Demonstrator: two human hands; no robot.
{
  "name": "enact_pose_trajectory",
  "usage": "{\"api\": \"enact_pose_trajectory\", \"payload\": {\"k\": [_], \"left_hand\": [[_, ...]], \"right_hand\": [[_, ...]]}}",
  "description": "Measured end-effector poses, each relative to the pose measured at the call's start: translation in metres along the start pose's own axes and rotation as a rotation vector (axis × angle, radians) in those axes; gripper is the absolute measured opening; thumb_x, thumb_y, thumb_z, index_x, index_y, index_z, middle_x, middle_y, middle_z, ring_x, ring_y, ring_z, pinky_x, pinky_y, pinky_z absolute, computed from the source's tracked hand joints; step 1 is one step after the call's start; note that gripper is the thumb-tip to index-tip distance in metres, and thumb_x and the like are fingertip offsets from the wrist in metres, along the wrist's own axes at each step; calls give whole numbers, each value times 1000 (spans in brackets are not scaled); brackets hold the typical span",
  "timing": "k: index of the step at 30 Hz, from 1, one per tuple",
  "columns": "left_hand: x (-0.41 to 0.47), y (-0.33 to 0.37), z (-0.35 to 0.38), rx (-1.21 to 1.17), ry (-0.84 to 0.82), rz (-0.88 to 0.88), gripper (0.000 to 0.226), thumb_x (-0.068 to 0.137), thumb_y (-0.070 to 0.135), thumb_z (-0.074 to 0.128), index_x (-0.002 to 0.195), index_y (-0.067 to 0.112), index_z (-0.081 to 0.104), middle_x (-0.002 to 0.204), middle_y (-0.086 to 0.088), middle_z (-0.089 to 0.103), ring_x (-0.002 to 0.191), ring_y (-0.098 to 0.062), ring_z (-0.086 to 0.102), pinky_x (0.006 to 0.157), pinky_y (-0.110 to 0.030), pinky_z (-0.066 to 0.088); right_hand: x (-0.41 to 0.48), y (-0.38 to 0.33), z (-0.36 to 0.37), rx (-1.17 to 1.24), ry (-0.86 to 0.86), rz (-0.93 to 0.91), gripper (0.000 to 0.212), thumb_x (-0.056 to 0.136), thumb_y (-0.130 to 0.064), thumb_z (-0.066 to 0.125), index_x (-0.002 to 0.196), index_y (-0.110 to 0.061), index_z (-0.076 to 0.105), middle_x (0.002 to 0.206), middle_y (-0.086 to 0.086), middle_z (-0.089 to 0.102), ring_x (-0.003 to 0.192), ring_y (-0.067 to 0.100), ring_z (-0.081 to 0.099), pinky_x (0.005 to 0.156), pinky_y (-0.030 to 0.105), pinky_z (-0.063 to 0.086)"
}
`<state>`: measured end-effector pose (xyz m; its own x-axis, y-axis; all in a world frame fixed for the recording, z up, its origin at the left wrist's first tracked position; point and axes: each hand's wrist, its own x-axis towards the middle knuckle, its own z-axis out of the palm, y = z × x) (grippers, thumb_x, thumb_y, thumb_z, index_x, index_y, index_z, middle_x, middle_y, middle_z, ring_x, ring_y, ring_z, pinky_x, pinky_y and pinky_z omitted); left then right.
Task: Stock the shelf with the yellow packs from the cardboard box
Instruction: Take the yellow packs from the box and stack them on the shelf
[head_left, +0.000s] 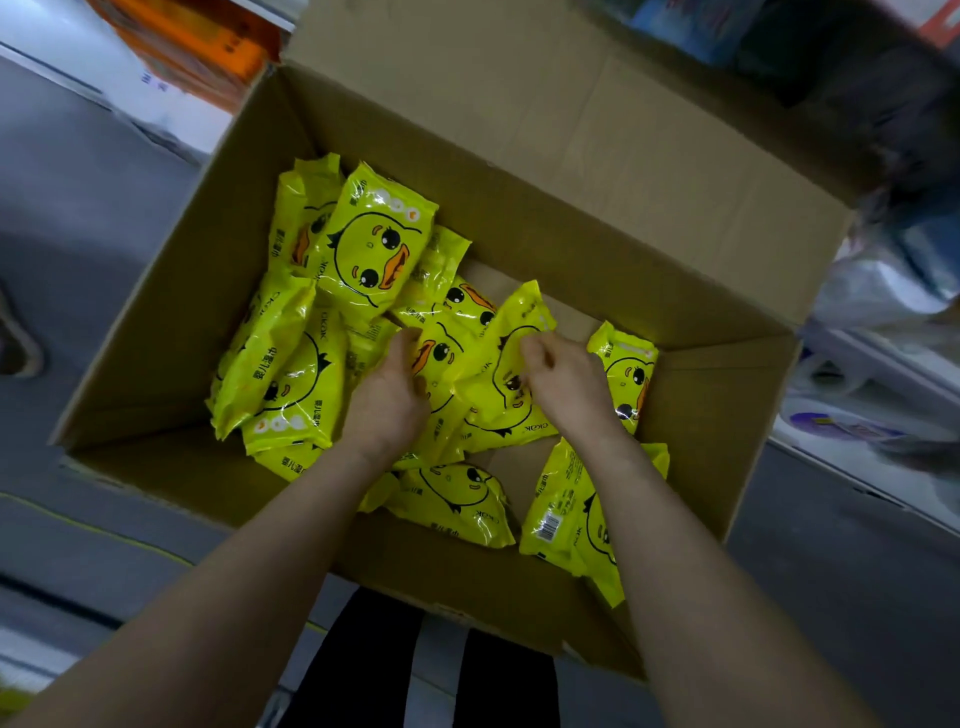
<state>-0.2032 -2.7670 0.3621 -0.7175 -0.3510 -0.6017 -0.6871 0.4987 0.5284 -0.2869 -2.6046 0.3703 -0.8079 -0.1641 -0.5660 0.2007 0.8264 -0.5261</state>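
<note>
Yellow packs with a duck face lie loose in the cardboard box, piled mostly toward its left half and middle, some face up, some overlapping. One pack at the box's near right corner shows its barcode side. One more pack leans by the box's right wall. Bare box bottom shows at the far right inside.

Both arms reach down into the box from its near edge. Right grip is at the box middle, fingers curled, pinching the upper edge of the centre pack, which is tilted over the ones below. Left grip is just left of it, back of hand up, fingers bent down onto the pile. Cannot tell whether it has hold of a pack or only touches. The two grips are near each other, not touching.

The box flaps are open; the far flap stands up. The box sits on a grey floor. Dark trouser legs show below the box's near edge. Orange cartons, blurred, are beyond the box's far left corner. To the right of the box is a blurred shelf with white and blue goods.
</note>
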Motion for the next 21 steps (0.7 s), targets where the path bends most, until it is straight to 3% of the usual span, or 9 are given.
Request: {"api": "enact_pose_trajectory", "payload": {"k": [1,2,4,6,7,10,15,18,21], "left_hand": [[1,-1,0,-4,4,9,65,94,4,51,148,28,25,120,-17,63,106,-39,61,88,-43,48],[1,-3,0,1,6,27,69,94,3,51,150,31,22,121,-17,62,106,-39,61,87,-43,48],[2,-5,0,20,7,75,73,94,3,50,151,37,19,126,-17,60,109,-38,60,89,-43,48],[4,-7,0,38,9,112,75,95,3,50,151,41,18,129,-16,58,110,-36,60,90,-43,49],[5,-8,0,40,11,124,75,95,3,50,151,42,19,129,-15,59,110,-35,60,90,-43,49],[7,-9,0,28,11,132,77,93,1,51,149,46,22,128,-14,60,109,-36,61,91,-46,52],[8,-11,-4,-46,-40,97,70,93,-2,50,142,45,36,128,-14,59,107,-35,61,89,-43,53],[8,-14,-5,-77,-74,67,65,92,-3,50,138,42,44,132,-12,57,99,-35,62,77,-34,51],[4,-14,-7,-160,-90,56,65,89,-6,54,135,40,49,140,0,52,107,-23,59,86,-32,53]], "right_hand": [[6,3,0,-62,21,-97,34,89,-14,53,120,-25,60,114,9,62,113,34,55,95,39,47],[11,5,-1,-135,-5,-195,64,81,1,56,137,-28,48,134,10,49,128,32,44,104,38,41],[20,2,-4,-314,-94,-303,102,71,13,60,151,-38,24,159,8,14,147,30,13,117,41,25],[33,-1,-5,-510,-170,-381,104,70,10,66,150,-43,24,163,-1,-4,150,28,-8,118,46,13],[39,-3,-6,-583,-209,-406,95,72,3,72,146,-42,34,163,-2,0,150,27,-10,118,47,11],[51,-5,-12,-669,-227,-395,69,71,-30,83,131,-32,52,152,1,34,148,26,12,117,44,13],[40,19,-18,-577,-127,-143,63,81,-58,67,131,-23,47,135,9,52,126,33,43,99,45,42],[26,31,-27,-444,-176,-91,68,78,-45,76,135,-22,46,132,10,57,125,32,46,97,34,39],[16,29,-34,-497,-272,-90,75,73,-18,84,139,-32,51,132,10,58,126,31,48,99,29,39]]}}
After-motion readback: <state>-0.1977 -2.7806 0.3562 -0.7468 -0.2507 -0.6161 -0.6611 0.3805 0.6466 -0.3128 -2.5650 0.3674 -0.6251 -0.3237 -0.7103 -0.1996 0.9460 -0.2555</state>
